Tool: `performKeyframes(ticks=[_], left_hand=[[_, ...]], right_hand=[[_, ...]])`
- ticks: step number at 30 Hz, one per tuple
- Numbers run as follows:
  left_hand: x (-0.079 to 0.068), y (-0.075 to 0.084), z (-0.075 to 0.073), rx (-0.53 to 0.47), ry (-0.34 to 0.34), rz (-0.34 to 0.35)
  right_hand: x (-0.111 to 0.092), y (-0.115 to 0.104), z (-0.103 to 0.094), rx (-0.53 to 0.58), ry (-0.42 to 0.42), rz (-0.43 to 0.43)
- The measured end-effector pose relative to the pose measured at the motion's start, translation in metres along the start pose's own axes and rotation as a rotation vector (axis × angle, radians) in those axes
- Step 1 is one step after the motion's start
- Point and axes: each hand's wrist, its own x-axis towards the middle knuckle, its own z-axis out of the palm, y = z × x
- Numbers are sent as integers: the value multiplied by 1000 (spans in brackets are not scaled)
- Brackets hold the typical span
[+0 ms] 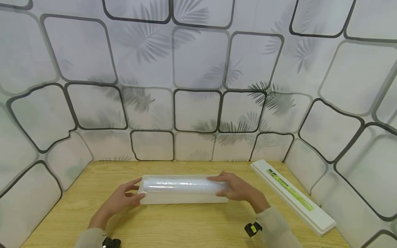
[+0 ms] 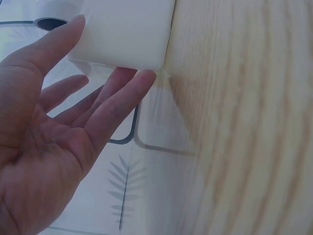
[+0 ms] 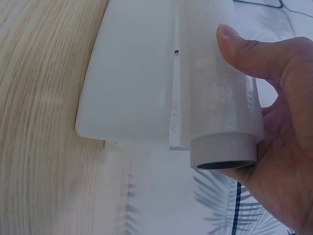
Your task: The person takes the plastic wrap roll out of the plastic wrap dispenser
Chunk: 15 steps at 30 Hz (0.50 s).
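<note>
A roll of cling film (image 1: 180,185) lies lengthwise over a white plastic box (image 1: 183,198) on the table. My right hand (image 1: 238,186) grips the roll near its right end. In the right wrist view the thumb lies on the film and the other fingers pass behind the roll (image 3: 215,88), whose hollow tube end sticks out past the box (image 3: 127,83). At the box's left end is my left hand (image 1: 119,199), thumb toward the front and fingers spread. The left wrist view shows its fingertips right at the box's end wall (image 2: 127,39), with nothing enclosed in the palm.
A long white lid (image 1: 324,220) with a green and yellow label (image 1: 291,190) lies slanted at the table's right side. Patterned cloth walls (image 1: 198,69) stand behind the wooden table (image 1: 173,224) and along both sides. Small black devices sit at both wrists.
</note>
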Motion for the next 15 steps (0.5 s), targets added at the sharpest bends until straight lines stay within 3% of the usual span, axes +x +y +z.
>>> performKeyframes(ticks=[7,15], left_hand=[[-2,1,2,-5,-4,-1],[-2,1,-1,-44,-31,-11]], right_hand=[[-7,2,-2,10,-11,44],[-20,7,-2,32,39,20]])
